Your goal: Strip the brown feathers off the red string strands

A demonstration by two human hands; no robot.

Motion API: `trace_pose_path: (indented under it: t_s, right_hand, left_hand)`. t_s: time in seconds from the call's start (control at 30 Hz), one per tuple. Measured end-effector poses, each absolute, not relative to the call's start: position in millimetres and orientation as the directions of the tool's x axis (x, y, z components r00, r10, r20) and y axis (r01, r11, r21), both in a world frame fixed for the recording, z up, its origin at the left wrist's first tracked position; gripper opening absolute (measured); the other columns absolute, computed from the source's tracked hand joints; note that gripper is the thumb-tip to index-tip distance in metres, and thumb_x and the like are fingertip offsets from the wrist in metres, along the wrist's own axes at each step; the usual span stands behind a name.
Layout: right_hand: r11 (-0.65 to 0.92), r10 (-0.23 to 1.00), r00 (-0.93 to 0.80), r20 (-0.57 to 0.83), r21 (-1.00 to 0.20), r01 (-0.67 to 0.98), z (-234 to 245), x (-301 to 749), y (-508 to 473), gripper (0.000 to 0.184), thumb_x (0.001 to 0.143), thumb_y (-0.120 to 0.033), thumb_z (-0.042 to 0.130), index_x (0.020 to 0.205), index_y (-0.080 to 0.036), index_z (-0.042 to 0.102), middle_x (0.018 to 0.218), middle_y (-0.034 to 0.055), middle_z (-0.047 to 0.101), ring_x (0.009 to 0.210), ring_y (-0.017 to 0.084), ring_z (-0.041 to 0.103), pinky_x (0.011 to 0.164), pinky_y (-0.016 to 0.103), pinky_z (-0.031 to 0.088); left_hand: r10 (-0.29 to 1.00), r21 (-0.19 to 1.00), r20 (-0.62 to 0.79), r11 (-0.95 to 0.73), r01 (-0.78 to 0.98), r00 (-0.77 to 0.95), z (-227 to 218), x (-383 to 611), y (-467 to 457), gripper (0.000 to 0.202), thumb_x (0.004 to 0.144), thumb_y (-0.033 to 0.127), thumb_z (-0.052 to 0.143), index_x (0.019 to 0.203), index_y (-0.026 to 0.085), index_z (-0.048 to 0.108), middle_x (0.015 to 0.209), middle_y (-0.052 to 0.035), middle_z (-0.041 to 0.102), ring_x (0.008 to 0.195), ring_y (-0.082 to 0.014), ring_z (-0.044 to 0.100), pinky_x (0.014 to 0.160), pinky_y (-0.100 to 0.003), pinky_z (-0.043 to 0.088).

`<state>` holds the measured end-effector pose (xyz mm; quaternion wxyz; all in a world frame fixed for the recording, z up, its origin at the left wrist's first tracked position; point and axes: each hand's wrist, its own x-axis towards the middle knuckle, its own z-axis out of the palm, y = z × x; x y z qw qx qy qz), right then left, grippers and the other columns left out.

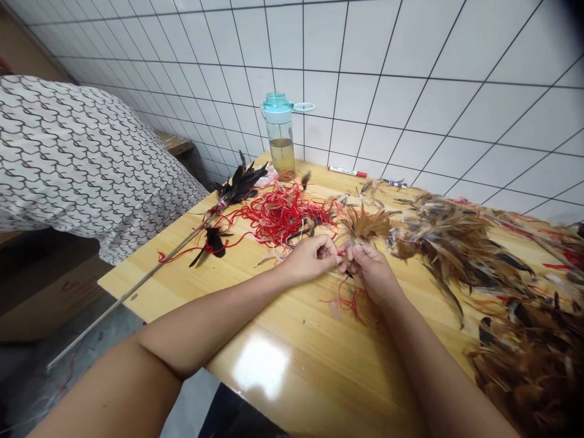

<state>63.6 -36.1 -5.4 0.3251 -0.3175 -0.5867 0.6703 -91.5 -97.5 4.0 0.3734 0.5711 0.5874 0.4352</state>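
I read table [319, 377] as varnished wood, glossy, glare at lower middle of frame. Tuft [367, 225] at centre: soft matt brown feather. Feathers [460, 243] at right of frame: same, some darker with faint sheen. Cord [283, 214] left of centre: thin, red, slightly shiny; can't tell fibre from here. Stick [137, 286] at lower left: matt, plain wood or bamboo. Bottle [279, 131] at top centre: clear plastic, smooth, cap [277, 102] teal plastic. Tiles [365, 61] across top: smooth, white, glossy. Cloth [82, 158] at upper left: patterned, matt.
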Motion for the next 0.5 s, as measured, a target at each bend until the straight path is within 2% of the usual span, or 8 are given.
trace_pose_path:
  t_s: [0.2,0.33,0.43,0.5]
  right_hand:
    - [-0.122,0.823,-0.561,-0.083,-0.992,-0.033,-7.2,62.7,-37.6,0.044,0.071,-0.062,0.062,0.063,-0.021,0.050,0.048,-0.0002,0.058,0.042,0.011,0.046,0.045,0.025,0.029]
    - [-0.162,0.820,-0.560,-0.116,-0.986,-0.033,-6.2,62.9,-38.6,0.041,0.072,-0.059,0.063,0.064,-0.021,0.050,0.046,-0.0015,0.056,0.042,0.011,0.046,0.044,0.024,0.030]
    - [-0.224,0.812,-0.570,-0.123,-0.969,-0.109,-4.2,65.2,-37.5,0.039,0.072,-0.056,0.065,0.064,-0.021,0.048,0.054,-0.0022,0.057,0.041,0.009,0.045,0.043,0.024,0.030]
    - [-0.282,0.795,-0.593,-0.129,-0.944,-0.173,-2.5,67.3,-36.7,0.038,0.069,-0.052,0.069,0.064,-0.020,0.049,0.064,-0.0018,0.061,0.040,0.007,0.043,0.042,0.023,0.029]
  left_hand:
    - [0.996,0.942,0.068,-0.043,0.333,-0.064,5.7,-90.8,-98.0,0.022,0.075,0.034,0.064,0.071,0.016,0.053,0.058,0.0048,0.048,0.054,-0.0079,0.039,0.052,-0.021,0.030]
    - [0.998,0.975,0.056,-0.050,0.216,-0.023,2.2,-91.1,-96.6,0.024,0.075,0.036,0.065,0.072,0.017,0.051,0.062,0.0030,0.052,0.058,-0.0090,0.046,0.056,-0.021,0.034]
    - [0.999,0.993,0.046,-0.045,0.106,0.000,0.3,-91.5,-95.5,0.024,0.076,0.035,0.065,0.074,0.017,0.051,0.067,0.0014,0.056,0.064,-0.0106,0.052,0.062,-0.022,0.039]
    - [0.998,0.993,0.052,-0.048,0.104,-0.030,0.5,-91.9,-95.3,0.023,0.075,0.034,0.065,0.074,0.017,0.050,0.068,0.0009,0.057,0.066,-0.0110,0.053,0.063,-0.023,0.040]
